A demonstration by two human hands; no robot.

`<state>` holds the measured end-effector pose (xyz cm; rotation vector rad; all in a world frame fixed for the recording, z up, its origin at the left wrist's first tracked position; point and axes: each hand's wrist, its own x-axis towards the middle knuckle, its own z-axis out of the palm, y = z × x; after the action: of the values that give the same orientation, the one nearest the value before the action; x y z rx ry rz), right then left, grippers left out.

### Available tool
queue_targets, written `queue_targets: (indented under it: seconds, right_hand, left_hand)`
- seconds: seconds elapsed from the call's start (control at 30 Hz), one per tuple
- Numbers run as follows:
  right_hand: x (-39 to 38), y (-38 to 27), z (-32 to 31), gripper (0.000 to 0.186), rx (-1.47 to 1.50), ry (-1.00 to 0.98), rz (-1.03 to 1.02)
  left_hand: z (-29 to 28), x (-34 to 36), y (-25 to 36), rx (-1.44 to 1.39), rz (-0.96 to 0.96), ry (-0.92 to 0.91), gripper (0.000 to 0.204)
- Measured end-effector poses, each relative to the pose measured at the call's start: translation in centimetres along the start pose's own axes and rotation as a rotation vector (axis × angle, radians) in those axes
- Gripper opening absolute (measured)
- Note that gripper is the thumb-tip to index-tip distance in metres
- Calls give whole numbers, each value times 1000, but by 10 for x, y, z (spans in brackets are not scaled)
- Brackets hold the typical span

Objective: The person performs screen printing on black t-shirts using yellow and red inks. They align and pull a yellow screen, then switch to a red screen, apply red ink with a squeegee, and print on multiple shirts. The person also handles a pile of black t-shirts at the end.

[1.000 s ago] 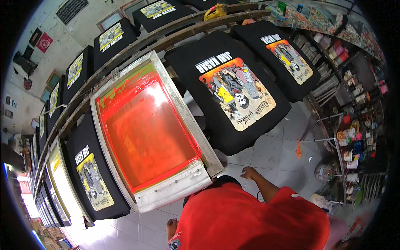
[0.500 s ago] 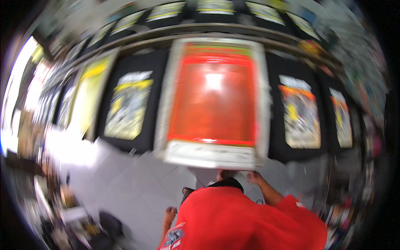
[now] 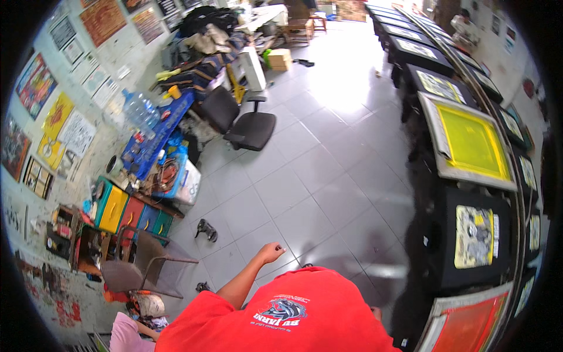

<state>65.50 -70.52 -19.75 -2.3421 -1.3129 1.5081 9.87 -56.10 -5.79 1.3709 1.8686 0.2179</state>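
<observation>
My left hand (image 3: pixel 271 253) hangs over the grey tiled floor at the end of my bent forearm, its fingers curled in. A dark spot shows at the fingers, and I cannot make out whether it is a small object or shadow. Only a bit of my right hand (image 3: pixel 376 314) shows past my red shirt, its fingers hidden. Nearest to it, at the lower right, lies a screen-printing frame (image 3: pixel 434 324) with red mesh. Beyond that is a black shirt (image 3: pixel 447 246) with a yellow-and-grey print, then a second frame (image 3: pixel 435 132) with yellow mesh.
Black printed shirts line the long rack (image 3: pixel 498 114) on my right. To the left stand an office chair (image 3: pixel 255 130), a brown chair (image 3: pixel 126 276), a coloured drawer unit (image 3: pixel 111 210) and a blue table (image 3: pixel 170 126). A dark shoe (image 3: pixel 206 230) lies on the floor. A pink sleeve (image 3: pixel 124 334) shows at lower left.
The view has swung left, from facing the red frame to looking along the floor and rack. The red frame now sits at the lower right. My left hand appears higher, my right mostly hidden.
</observation>
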Motion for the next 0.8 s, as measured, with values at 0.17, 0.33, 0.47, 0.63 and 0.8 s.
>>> queue_targets:
  seconds: [0.17, 0.33, 0.47, 0.63, 0.8]
  right_hand:
    - [114, -163, -37, 25, 145, -5, -260]
    - [173, -346, -59, 16, 80, -102, -368]
    - [274, -407, -60, 24, -56, -194, -336]
    - [372, -540, -85, 34, -284, -272, -406]
    - [452, -761, -98, 34, -522, -253, -632]
  left_hand:
    - [-35, 23, -49, -131, -32, 132, 43]
    - [-28, 68, -91, -213, -144, 109, 47]
    - [-47, 113, -109, -178, -310, 76, 53]
    - [-61, 130, -158, -371, -648, 154, 56]
    - [-102, 197, -118, -654, -827, 276, 52]
